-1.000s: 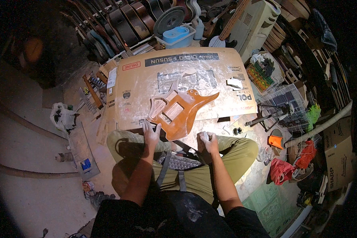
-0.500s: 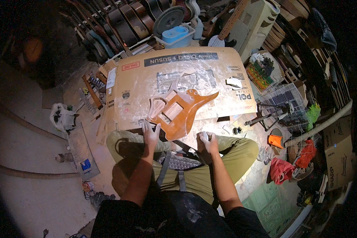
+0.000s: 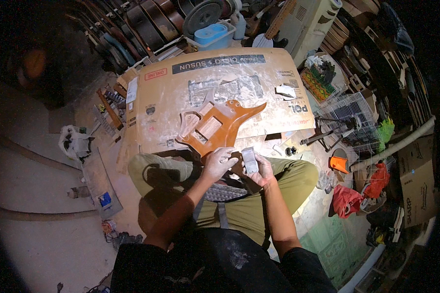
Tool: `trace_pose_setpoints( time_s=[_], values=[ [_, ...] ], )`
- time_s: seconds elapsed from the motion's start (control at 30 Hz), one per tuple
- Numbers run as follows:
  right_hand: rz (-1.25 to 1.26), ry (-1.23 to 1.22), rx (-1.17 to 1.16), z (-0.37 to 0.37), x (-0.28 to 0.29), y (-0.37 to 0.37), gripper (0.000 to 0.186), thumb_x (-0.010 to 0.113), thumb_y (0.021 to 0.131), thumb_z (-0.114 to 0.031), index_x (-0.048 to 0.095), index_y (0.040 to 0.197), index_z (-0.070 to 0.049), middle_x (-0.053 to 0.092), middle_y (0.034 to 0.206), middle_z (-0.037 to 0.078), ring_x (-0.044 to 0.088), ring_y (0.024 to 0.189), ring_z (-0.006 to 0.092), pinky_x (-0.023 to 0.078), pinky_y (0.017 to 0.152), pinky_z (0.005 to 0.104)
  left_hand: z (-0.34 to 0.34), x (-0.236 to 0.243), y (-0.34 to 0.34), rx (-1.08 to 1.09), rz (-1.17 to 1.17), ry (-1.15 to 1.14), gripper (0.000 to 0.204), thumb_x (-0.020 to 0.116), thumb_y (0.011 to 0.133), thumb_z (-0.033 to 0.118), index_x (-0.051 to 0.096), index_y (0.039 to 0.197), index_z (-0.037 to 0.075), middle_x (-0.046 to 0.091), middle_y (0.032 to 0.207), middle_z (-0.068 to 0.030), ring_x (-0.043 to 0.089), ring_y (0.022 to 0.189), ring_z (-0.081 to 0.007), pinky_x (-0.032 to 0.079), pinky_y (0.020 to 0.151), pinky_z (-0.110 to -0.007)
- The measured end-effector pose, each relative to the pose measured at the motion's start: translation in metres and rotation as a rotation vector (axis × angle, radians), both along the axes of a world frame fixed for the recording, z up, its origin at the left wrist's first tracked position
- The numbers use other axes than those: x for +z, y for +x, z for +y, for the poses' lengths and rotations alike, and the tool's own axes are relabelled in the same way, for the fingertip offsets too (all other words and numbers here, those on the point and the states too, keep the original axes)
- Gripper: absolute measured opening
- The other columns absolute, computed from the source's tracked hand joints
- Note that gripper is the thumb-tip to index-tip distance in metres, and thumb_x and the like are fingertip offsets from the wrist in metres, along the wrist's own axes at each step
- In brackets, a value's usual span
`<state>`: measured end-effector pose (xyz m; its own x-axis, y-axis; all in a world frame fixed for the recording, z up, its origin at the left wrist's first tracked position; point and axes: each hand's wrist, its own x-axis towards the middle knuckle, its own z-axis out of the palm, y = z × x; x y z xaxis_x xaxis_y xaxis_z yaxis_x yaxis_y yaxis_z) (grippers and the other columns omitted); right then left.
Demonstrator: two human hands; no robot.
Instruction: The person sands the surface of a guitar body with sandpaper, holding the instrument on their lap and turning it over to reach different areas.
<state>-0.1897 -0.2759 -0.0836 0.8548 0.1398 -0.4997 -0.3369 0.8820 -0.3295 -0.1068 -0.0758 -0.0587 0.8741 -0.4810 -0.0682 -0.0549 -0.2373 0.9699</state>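
Observation:
A folded piece of grey sandpaper [image 3: 250, 160] is held up in my right hand [image 3: 263, 172], its flat face showing. Beside it, my left hand [image 3: 217, 165] is dusted white; its fingers are bent, thumb apart, and nothing shows in them. Just beyond my hands lies an orange-brown electric guitar body [image 3: 225, 128], with routed cavities and a pointed horn toward the right. Its near edge is partly behind my left hand. Under the body is a flat, dust-covered cardboard sheet [image 3: 156, 102].
A scrap of white paper [image 3: 285, 92] lies on the cardboard's right side. Past the far edge stand a blue tub [image 3: 212, 36] and a row of guitar bodies [image 3: 144, 24]. To the right are a black tripod [image 3: 322, 134], a white wire rack [image 3: 349, 115] and a red bag [image 3: 347, 200].
My left hand has left the guitar body's lower left edge and moved right, close to my right hand. My right hand has turned, bringing the sandpaper's face into view. The body stays put.

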Motion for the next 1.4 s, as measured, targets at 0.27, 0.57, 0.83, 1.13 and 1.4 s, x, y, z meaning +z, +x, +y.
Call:
trace_pose_setpoints(
  time_s=[0.27, 0.57, 0.83, 1.13, 1.4],
  values=[
    [0.034, -0.045, 0.139, 0.012, 0.010, -0.002, 0.042, 0.059, 0.096, -0.032, 0.052, 0.130, -0.008, 0.065, 0.116, 0.012, 0.067, 0.095, 0.0264, 0.059, 0.082, 0.0425, -0.012, -0.007, -0.006, -0.058, -0.102, -0.017, 0.028, 0.077, 0.081, 0.012, 0.070, 0.106, 0.002, 0.067, 0.101, -0.0123, 0.067, 0.091, -0.0215, 0.054, 0.082, -0.032],
    [0.068, -0.512, 0.127, 0.030, 0.005, -0.001, 0.040, 0.069, 0.093, -0.025, 0.054, 0.125, -0.006, 0.065, 0.110, 0.007, 0.064, 0.099, 0.0180, 0.054, 0.084, 0.0331, 0.028, -0.026, 0.042, 0.020, -0.467, 0.136, 0.030, 0.080, 0.072, 0.023, 0.071, 0.094, 0.005, 0.068, 0.103, -0.0163, 0.063, 0.099, -0.0335, 0.047, 0.093, -0.045],
    [-0.039, -0.963, 0.090, 0.039, -0.023, 0.020, 0.034, 0.068, 0.092, -0.012, 0.054, 0.121, -0.001, 0.065, 0.109, 0.008, 0.060, 0.098, 0.0152, 0.049, 0.088, 0.0291, 0.103, -0.079, 0.141, 0.429, -0.358, 0.612, 0.048, 0.067, 0.087, 0.041, 0.058, 0.113, 0.002, 0.063, 0.106, -0.0234, 0.058, 0.098, -0.0444, 0.045, 0.086, -0.055],
    [-0.238, -1.804, 0.001, 0.023, -0.004, 0.144, 0.043, 0.074, 0.088, -0.024, 0.057, 0.118, 0.001, 0.064, 0.109, 0.020, 0.063, 0.097, 0.0314, 0.050, 0.085, 0.0394, 0.048, -0.082, 0.113, 0.680, -0.093, 0.845, 0.056, 0.063, 0.088, 0.050, 0.056, 0.118, 0.004, 0.061, 0.112, -0.0197, 0.058, 0.107, -0.0387, 0.041, 0.092, -0.053],
    [-0.319, -2.190, -0.137, 0.040, -0.018, 0.200, 0.031, 0.064, 0.081, -0.010, 0.063, 0.111, -0.003, 0.062, 0.104, 0.019, 0.056, 0.099, 0.0401, 0.044, 0.086, 0.0498, 0.021, -0.053, 0.137, 0.533, -0.190, 0.942, 0.072, 0.057, 0.090, 0.056, 0.041, 0.148, 0.016, 0.042, 0.145, -0.0197, 0.040, 0.133, -0.0355, 0.035, 0.106, -0.050]
  ],
)
